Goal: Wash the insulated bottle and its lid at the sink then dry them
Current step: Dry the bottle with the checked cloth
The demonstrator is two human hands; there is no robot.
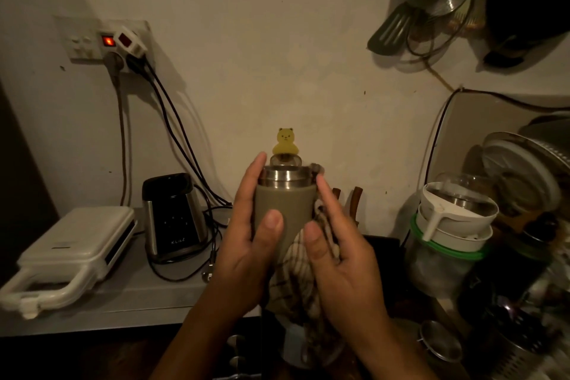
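In the middle of the view, in front of a plain cream wall, two bare hands hold an insulated bottle point(283, 203) upright in the air. The bottle has a grey-green body and a band of bare steel at the neck. Its lid point(285, 165) is on, topped by a small yellow bear figure point(285, 140).

The left hand point(246, 244) grips the bottle's left side, its thumb lying across the front and its fingers reaching up toward the steel band. The right hand point(342, 259) presses a checked cloth point(296, 271) against the bottle's right side with fairly straight fingers, the thumb resting on the cloth. The cloth hangs down below both hands, and a corner of it shows beside the lid.

To the left, a grey counter point(138, 296) carries a white sandwich maker point(71, 250) and, just beside it, a black and steel appliance base point(172, 216). Dark cables run from a wall socket board point(105, 40) with a lit red switch down to the counter. A slotted spatula point(391, 28) hangs at the upper right. At the right edge stands a crowded stack of containers point(453, 219), too dim to tell apart.
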